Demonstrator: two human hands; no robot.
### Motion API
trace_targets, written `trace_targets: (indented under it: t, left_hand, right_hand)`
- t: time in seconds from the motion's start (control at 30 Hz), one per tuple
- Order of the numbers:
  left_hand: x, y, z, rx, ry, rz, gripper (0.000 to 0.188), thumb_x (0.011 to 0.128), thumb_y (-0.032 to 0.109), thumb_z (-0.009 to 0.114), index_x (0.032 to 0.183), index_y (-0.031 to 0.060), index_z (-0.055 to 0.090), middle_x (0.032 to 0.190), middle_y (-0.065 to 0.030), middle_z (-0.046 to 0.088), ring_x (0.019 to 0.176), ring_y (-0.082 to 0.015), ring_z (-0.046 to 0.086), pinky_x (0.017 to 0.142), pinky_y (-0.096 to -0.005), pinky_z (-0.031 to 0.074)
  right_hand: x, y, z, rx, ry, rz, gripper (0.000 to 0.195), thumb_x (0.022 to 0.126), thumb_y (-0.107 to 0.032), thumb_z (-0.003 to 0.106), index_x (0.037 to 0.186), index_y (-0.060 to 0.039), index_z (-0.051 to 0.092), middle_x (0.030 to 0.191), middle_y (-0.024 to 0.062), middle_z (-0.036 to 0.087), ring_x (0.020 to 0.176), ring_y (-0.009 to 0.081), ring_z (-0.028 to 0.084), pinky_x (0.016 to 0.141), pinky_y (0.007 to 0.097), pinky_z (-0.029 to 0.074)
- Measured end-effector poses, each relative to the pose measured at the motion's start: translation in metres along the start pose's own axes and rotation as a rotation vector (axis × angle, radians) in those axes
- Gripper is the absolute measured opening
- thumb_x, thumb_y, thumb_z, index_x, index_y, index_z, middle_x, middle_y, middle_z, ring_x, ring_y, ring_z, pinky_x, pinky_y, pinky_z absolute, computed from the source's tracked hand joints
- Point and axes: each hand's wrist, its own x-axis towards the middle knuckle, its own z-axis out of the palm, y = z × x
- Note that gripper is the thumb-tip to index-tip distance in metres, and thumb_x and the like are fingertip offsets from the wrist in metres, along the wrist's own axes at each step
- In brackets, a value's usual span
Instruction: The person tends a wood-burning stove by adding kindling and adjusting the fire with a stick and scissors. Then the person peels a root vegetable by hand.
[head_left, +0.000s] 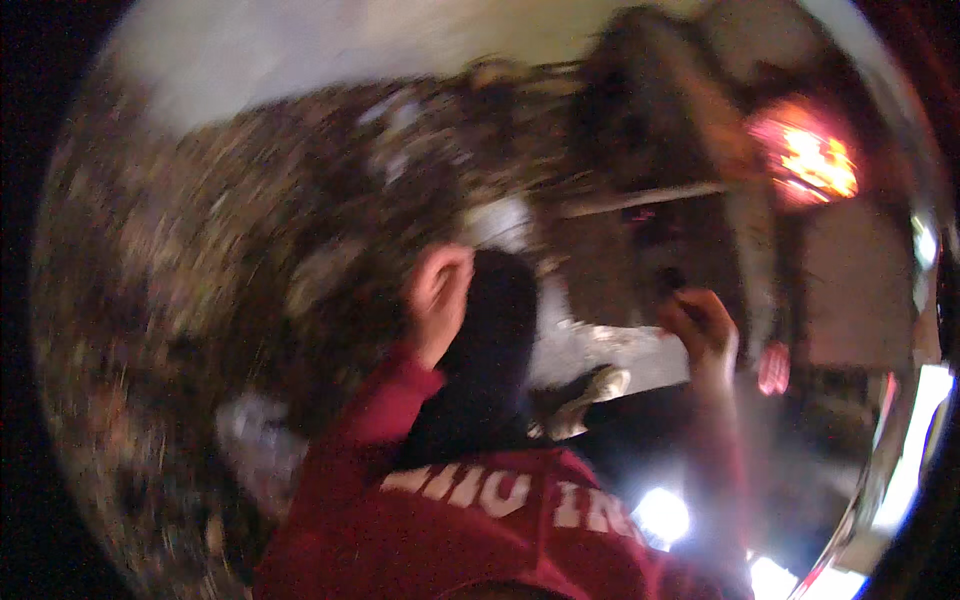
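Observation:
My left hand (441, 300) is raised in front of the red sleeve, its fingers curled, beside the dark leg of my trousers (499, 322). No object shows in it, though blur hides the fingertips. On the right, my right hand (701, 322) is bent with fingers and thumb close together at a small dark object (671, 280). What that object is cannot be told. Below both hands lies the front of my red top (480, 532), which bears pale lettering. A light-coloured shoe (606, 386) shows between the hands.
Blurred rough ground with litter or leaves (225, 247) fills the left side. A bright orange fire or glowing light (816, 165) is at the upper right, past a long pale bar or edge (750, 247). A white glare (661, 516) shines at the lower right.

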Motion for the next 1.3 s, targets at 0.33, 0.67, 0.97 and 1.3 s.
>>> trace_targets:
  t: [0.33,0.67,0.97,1.3]
  left_hand:
    - [-0.129,-0.205,-0.300,0.844,0.266,-0.319,0.018,0.081,0.010,0.063,0.098,0.0049,0.064,0.100,-0.0171,0.062,0.100,-0.0379,0.057,0.087,-0.0459,0.046]
    - [-0.046,-0.238,-0.174,1.343,-0.406,-0.037,0.043,0.079,0.023,0.065,0.119,0.0080,0.059,0.129,-0.0172,0.050,0.125,-0.0366,0.043,0.101,-0.0532,0.040]
    - [-0.018,-0.292,-0.149,1.520,-0.271,-0.247,0.060,0.085,0.038,0.060,0.138,0.0137,0.047,0.149,-0.0213,0.030,0.140,-0.0393,0.024,0.104,-0.0658,0.027]
    - [-0.088,-0.312,-0.110,1.691,-0.396,-0.208,0.062,0.090,0.042,0.051,0.146,0.0171,0.040,0.157,-0.0260,0.018,0.145,-0.0443,0.016,0.104,-0.0729,0.021]
  right_hand:
    - [-0.064,0.213,-0.038,-0.074,-0.107,0.444,0.025,0.089,-0.010,0.066,0.111,0.0002,0.059,0.088,0.0100,0.066,0.069,0.0176,0.062,0.062,0.0302,0.051]
    - [-0.084,0.245,-0.025,-0.618,-0.611,0.139,0.034,0.085,-0.011,0.067,0.116,0.0032,0.061,0.100,0.0108,0.068,0.088,0.0191,0.063,0.077,0.0325,0.051]
    - [-0.107,0.197,0.003,-0.647,-0.561,0.242,0.033,0.085,-0.016,0.067,0.111,0.0022,0.063,0.099,0.0156,0.069,0.091,0.0222,0.065,0.078,0.0338,0.053]
    - [-0.098,0.175,0.033,-0.919,-0.692,-0.097,0.028,0.082,-0.020,0.072,0.102,-0.0021,0.065,0.094,0.0149,0.070,0.086,0.0241,0.068,0.077,0.0356,0.055]
